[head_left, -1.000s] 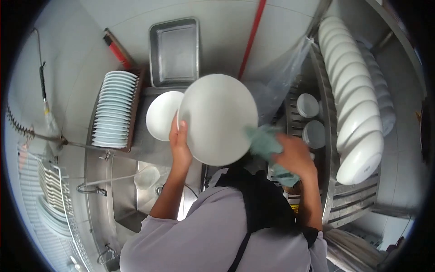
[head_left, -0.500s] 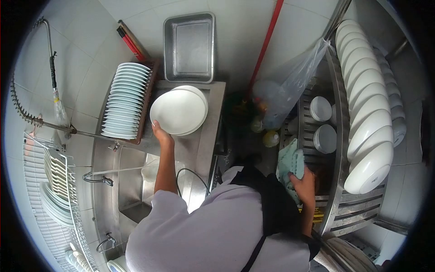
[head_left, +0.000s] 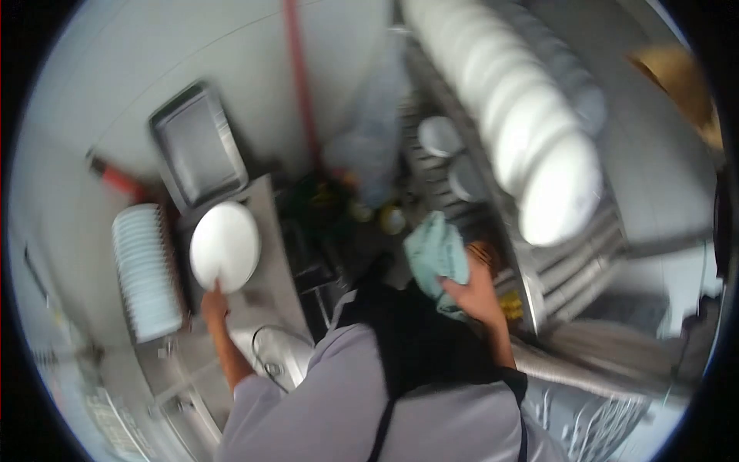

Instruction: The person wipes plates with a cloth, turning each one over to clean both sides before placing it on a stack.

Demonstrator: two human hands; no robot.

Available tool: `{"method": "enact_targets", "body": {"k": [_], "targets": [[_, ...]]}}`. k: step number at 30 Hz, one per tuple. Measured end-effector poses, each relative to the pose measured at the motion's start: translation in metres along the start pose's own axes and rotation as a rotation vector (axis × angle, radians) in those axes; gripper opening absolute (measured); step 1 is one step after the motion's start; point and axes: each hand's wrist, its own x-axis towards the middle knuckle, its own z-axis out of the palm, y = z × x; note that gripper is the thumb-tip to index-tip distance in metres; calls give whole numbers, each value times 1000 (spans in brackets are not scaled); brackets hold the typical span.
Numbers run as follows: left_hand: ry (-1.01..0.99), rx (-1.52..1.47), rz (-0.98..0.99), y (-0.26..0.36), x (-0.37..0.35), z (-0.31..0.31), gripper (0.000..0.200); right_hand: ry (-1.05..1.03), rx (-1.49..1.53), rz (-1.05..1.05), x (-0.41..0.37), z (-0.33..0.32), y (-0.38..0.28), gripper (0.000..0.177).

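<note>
White plate (head_left: 225,242), left hand (head_left: 215,305) at rim; gap; cloth (head_left: 439,258) in right hand (head_left: 475,291).

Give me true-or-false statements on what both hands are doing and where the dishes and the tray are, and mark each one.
1. The right hand holds a green cloth. True.
2. The left hand is on the metal tray. False: it is at the near edge of a round white dish on the counter.
3. The metal tray leans upright against the wall. True.
4. The close-set row of plates lies between the two hands. False: it is to the left of the left hand.
5. The row of large white bowls is on the person's right. True.
</note>
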Motion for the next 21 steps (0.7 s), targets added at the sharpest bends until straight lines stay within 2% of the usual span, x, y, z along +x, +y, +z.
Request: {"method": "enact_targets", "body": {"k": [1, 3, 5, 6, 7, 9, 10, 11, 12, 13, 14, 15, 16, 18, 21], "targets": [[5, -55, 5, 19, -5, -16, 51, 53, 36, -5, -7, -7, -17, 46], [33, -177, 170, 86, -9, -44, 55, 111, -41, -152, -24, -29, -35, 45], [4, -385, 265, 169, -22, -65, 50, 194, 20, -210, -44, -43, -49, 47], [16, -396, 469, 218, -40, -78, 45, 234, 67, -212, -55, -48, -52, 47], [-112, -663, 579, 260, -47, -71, 36, 269, 112, -216, -64, -50, -56, 48], [-374, -809, 841, 356, -99, -78, 28, 358, 259, -157, -84, -54, -51, 50], [-550, -852, 969, 393, -119, -67, 25, 399, 294, -150, -95, -56, -45, 52], [-839, -1067, 963, 429, -141, -46, 26, 495, 431, -109, -104, -53, -44, 56], [-946, -1047, 1078, 463, -168, -41, 32, 588, 569, -72, -114, -49, -43, 59], [-959, -1087, 1216, 516, -213, -22, 36, 701, 706, -52, -128, -47, -43, 63], [-1031, -1167, 1191, 540, -227, 2, 37, 782, 736, -32, -138, -43, -40, 66], [-1135, -1297, 1050, 554, -246, 8, 33, 866, 766, -12, -148, -37, -37, 69], [-1124, -1292, 1073, 565, -259, 9, 32, 950, 799, 7, -157, -34, -33, 72], [-1147, -1377, 909, 570, -288, 2, 33, 1036, 801, 37, -175, -28, -29, 73], [-1188, -1634, 863, 590, -312, 20, 37, 1109, 834, 57, -195, -21, -24, 72]]}}
